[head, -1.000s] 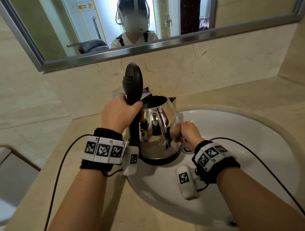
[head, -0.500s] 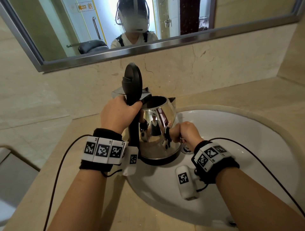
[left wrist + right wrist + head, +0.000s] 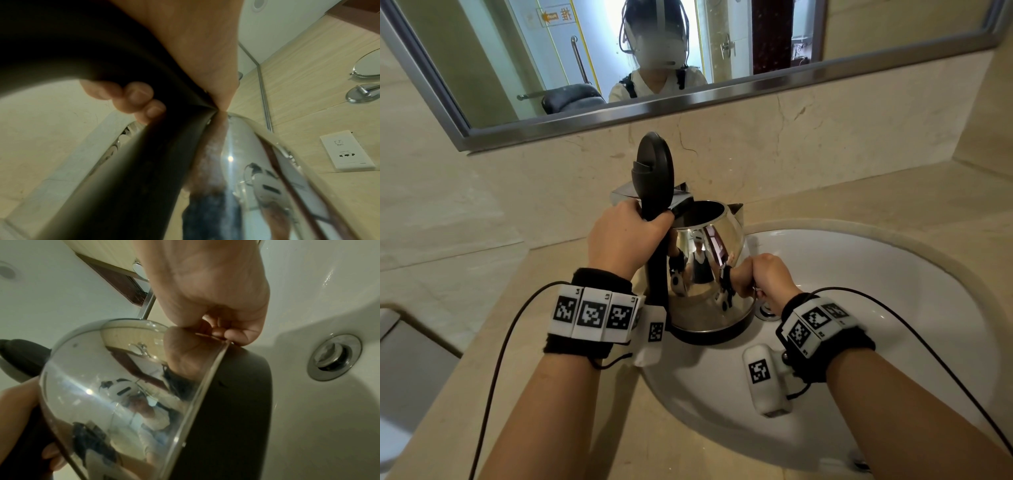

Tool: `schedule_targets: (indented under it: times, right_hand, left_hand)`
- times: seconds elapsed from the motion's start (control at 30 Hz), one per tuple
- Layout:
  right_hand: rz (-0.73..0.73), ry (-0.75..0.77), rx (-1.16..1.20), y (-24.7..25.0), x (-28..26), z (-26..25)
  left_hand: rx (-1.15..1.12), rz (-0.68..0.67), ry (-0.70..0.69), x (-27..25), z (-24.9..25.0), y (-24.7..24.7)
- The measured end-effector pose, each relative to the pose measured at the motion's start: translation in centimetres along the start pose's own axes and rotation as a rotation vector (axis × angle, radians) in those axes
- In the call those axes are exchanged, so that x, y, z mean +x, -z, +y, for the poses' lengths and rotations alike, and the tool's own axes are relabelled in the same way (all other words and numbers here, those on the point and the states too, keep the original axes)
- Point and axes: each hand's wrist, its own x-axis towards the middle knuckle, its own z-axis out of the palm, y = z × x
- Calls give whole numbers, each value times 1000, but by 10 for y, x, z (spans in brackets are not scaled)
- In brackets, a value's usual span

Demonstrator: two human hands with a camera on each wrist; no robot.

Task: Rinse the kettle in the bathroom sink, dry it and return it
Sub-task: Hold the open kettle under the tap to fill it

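Fingertips (image 3: 139,95) of the left hand (image 3: 625,240) curl round the black handle (image 3: 655,274) of the kettle (image 3: 709,274), clamped tight near its top, thumb over the front. Fingers (image 3: 236,334) of the right hand (image 3: 767,277) are bunched together in a loose fist, knuckles against the lower side of the shiny steel body just above its black base (image 3: 242,402); whether they pinch anything I cannot tell. Kettle stands upright at the left rim of the white sink (image 3: 893,291), partly over the basin, lid (image 3: 654,171) flipped up and mouth open. Beside it in the bowl sits the chrome drain (image 3: 334,356). Beige stone counter (image 3: 859,205) surrounds the sink, with a steel-framed mirror (image 3: 688,102) on the wall above and a white socket (image 3: 353,151) nearby.
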Motion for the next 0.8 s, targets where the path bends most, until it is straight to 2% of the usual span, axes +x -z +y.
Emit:
schedule_targets:
  times: [0.2,0.33,0.43,0.53,0.63,0.8]
  right_hand:
    - [3,-17,-5,0,1,0]
    - [-77,95,102,8,-10,2]
    - [-82,120,127,11,-19,3]
    - [-61,91,110,6,-13,1]
    - [-2,-5,6,-2,0,1]
    - [-13,-15,-56,-3,6,1]
  left_hand:
    - [-6,2,-8,0,-1,0]
    - [-3,-4,-7,0,-1,-1]
    - [2,-4,-4,0,-1,-1]
    - [-4,-7,-2,0,-1,-1]
    - [-9,-10,-2,0,-1,-1]
    - [-11,-11,-3,0,-1,-1]
